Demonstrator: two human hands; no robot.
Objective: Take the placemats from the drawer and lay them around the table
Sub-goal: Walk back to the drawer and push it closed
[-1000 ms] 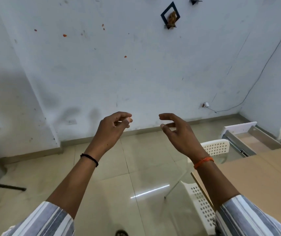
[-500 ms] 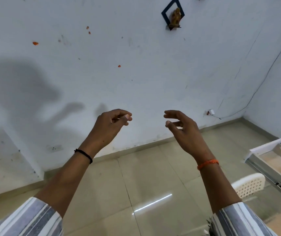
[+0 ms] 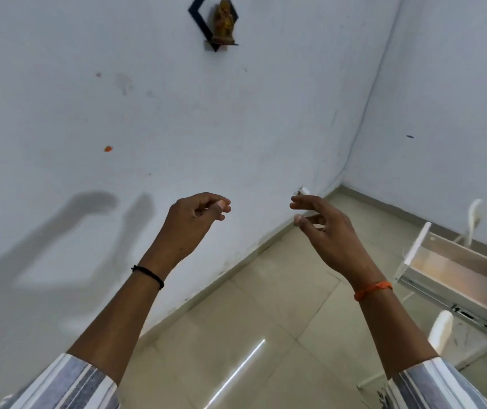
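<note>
As the view is swinging right, the open drawer [image 3: 454, 278] is nearing; both the left hand [image 3: 190, 221] and right hand [image 3: 326, 231] are hanging empty, fingers loosely curled.

Both forearms reach forward and upward, striped sleeves pushed back. The left hand [image 3: 190, 221] curls loosely, fingertips near the thumb, empty. The right hand [image 3: 329, 231] is half open, fingers bent, holding nothing.

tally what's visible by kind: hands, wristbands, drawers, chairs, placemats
Hands: 2, left hand and right hand, both empty
Wristbands: 2, black band, orange band
Drawers: 1, open drawer
Chairs: 2 white chair parts show
Placemats: 0 visible
Total: 7
</note>
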